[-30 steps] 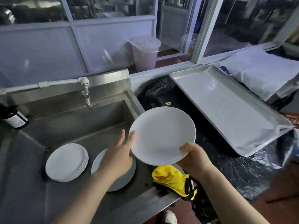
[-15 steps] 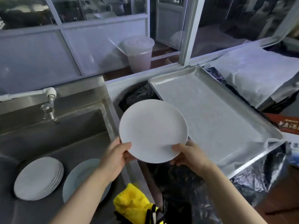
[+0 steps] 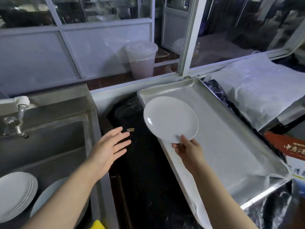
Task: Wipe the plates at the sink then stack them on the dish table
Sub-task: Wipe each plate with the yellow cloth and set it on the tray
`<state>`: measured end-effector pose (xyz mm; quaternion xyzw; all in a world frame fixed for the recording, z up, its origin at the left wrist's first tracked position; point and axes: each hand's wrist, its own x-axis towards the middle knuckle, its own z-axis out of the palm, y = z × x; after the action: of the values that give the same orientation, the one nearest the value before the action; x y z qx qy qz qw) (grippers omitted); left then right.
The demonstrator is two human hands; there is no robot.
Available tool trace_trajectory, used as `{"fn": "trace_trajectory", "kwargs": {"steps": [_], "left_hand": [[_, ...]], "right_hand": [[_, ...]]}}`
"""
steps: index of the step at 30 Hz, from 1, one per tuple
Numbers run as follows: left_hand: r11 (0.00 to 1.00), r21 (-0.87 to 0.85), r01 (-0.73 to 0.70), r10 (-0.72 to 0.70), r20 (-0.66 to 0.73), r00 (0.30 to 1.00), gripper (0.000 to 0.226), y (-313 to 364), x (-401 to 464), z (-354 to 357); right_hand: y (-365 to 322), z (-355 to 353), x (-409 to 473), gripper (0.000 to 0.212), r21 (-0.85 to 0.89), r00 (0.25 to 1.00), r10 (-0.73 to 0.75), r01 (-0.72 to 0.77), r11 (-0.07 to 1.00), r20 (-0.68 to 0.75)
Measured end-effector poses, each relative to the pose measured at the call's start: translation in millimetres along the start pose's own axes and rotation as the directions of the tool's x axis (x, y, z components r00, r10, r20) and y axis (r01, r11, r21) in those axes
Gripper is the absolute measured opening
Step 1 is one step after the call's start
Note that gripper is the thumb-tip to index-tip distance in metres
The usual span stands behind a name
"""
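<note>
My right hand point(image 3: 188, 150) grips a white plate point(image 3: 170, 119) by its near rim and holds it tilted over the left end of a large metal tray point(image 3: 234, 146) lined with white cloth. My left hand point(image 3: 109, 146) hovers open, fingers spread, over the black-covered gap between sink and tray, touching nothing. In the steel sink point(image 3: 49, 146) at lower left lies a stack of white plates point(image 3: 14, 194), with a single pale plate point(image 3: 49, 192) beside it, partly hidden by my left forearm.
A tap point(image 3: 18, 123) juts from the sink's back wall. A corner of yellow cloth point(image 3: 98, 225) shows at the bottom edge. Black plastic point(image 3: 145, 179) covers the surface between sink and tray. A white-wrapped bundle point(image 3: 264, 90) and a printed box point(image 3: 290, 151) lie right of the tray.
My left hand let go of the plate and drew back, open. My right hand alone carried the plate rightward over the tray. My view swung right, away from the sink.
</note>
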<state>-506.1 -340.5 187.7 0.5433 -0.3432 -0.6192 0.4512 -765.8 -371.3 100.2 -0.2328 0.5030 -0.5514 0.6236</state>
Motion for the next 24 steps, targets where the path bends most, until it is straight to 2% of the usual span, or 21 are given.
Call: {"fn": "trace_trajectory", "kwargs": {"steps": [5, 9, 16, 24], "left_hand": [[0.999, -0.042, -0.024, 0.023, -0.024, 0.999, 0.031, 7, 11, -7], [0.997, -0.064, -0.042, 0.038, -0.064, 0.997, 0.027, 9, 15, -18], [0.996, -0.091, -0.016, 0.003, -0.134, 0.991, 0.028, 5, 15, -33], [0.997, -0.072, 0.028, -0.039, -0.151, 0.988, 0.028, 2, 19, -35]], "right_hand": [[-17, 1, 60, 0.006, -0.007, 0.982, -0.027, 0.026, 1.0, -0.189], [-28, 3, 98, 0.015, 0.035, 0.965, 0.036, -0.028, 0.999, -0.26], [-34, 17, 137, 0.029, 0.133, 0.951, 0.125, -0.09, 0.987, -0.283], [-32, 23, 156, 0.019, 0.203, 0.928, 0.193, -0.132, 0.97, -0.318]]}}
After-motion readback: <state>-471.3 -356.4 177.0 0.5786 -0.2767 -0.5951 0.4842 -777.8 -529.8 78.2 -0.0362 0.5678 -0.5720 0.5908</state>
